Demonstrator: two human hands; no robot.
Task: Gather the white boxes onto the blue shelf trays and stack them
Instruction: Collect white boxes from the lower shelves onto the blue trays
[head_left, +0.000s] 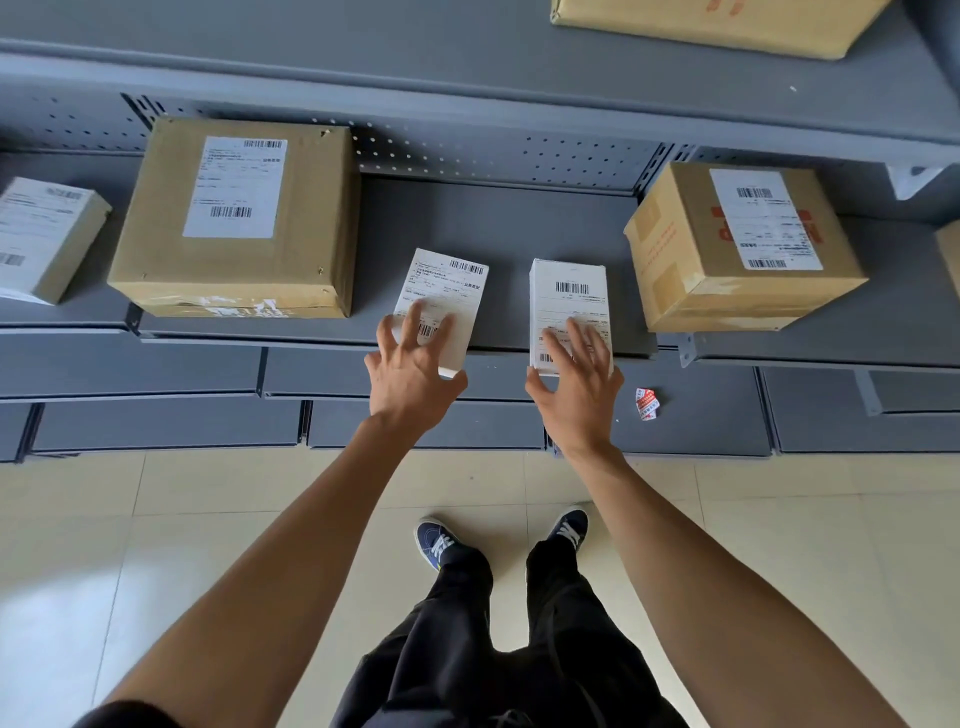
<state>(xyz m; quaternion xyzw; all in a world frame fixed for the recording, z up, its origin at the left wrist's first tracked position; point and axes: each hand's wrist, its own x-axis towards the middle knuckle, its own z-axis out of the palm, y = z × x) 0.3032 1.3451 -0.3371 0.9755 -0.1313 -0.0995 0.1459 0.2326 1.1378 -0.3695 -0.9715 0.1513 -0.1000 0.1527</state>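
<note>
Both bare arms reach forward and slightly inward, nearly straight at the elbows. The left hand (410, 371) has its palm down, fingers (413, 318) spread and lightly bent, thumb out to the right. The right hand (579, 387) mirrors it, palm down, fingers (582, 338) splayed, thumb pointing left. Below, two legs in dark trousers stand in blue lace-up shoes

3 brown boxes with labels (236, 218) (743, 247) (727, 23), a crumpled red and white paper (647, 403), pale floor tiles (156, 545), dark blue shoes (436, 540)
</note>
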